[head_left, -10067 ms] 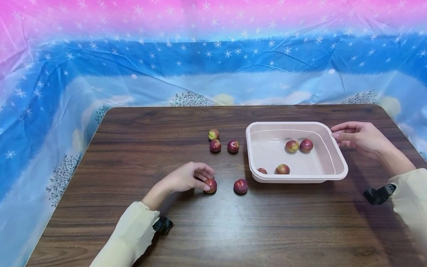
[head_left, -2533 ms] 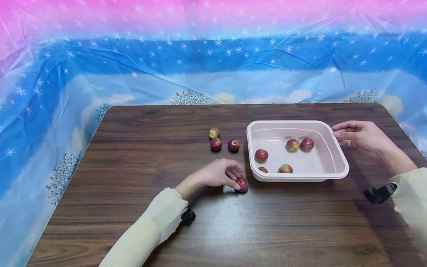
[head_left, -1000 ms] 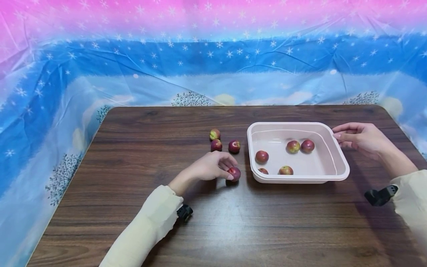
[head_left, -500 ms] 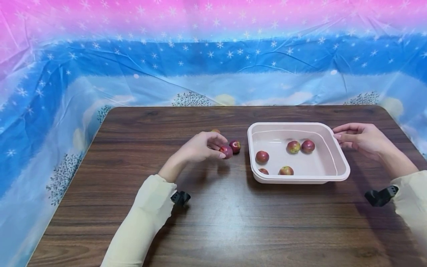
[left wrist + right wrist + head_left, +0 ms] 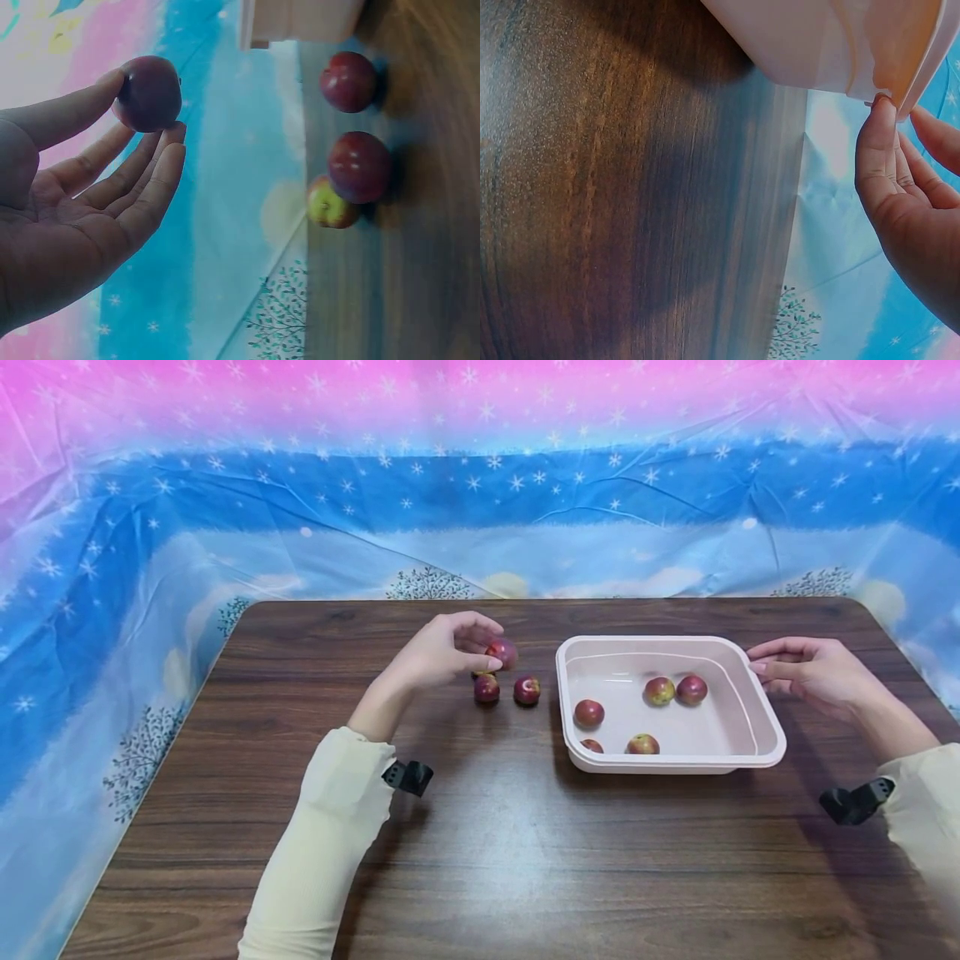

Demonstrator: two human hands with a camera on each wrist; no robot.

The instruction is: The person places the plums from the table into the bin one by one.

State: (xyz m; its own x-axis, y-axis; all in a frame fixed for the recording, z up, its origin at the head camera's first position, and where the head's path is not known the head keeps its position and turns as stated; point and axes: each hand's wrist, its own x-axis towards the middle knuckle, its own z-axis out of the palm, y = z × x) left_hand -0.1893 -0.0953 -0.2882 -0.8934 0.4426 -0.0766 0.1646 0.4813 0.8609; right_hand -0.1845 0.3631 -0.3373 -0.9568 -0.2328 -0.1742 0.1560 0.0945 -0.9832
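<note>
Pinching a red plum [image 5: 506,652] aloft in the left hand [image 5: 441,652], near ten o'clock from the pale tub [image 5: 675,759]. Apparently pinching the tub's two o'clock rim [image 5: 764,710] with the right hand [image 5: 821,675], to judge from a partly hidden grip.

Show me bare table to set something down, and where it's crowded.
Bare: the table in front of the pale tray, between left sleeve and right sleeve; also left of the left sleeve. Crowded: just left of the tray, where the left hand holds a fruit near three loose fruits; the right hand occupies the tray's right side.
</note>
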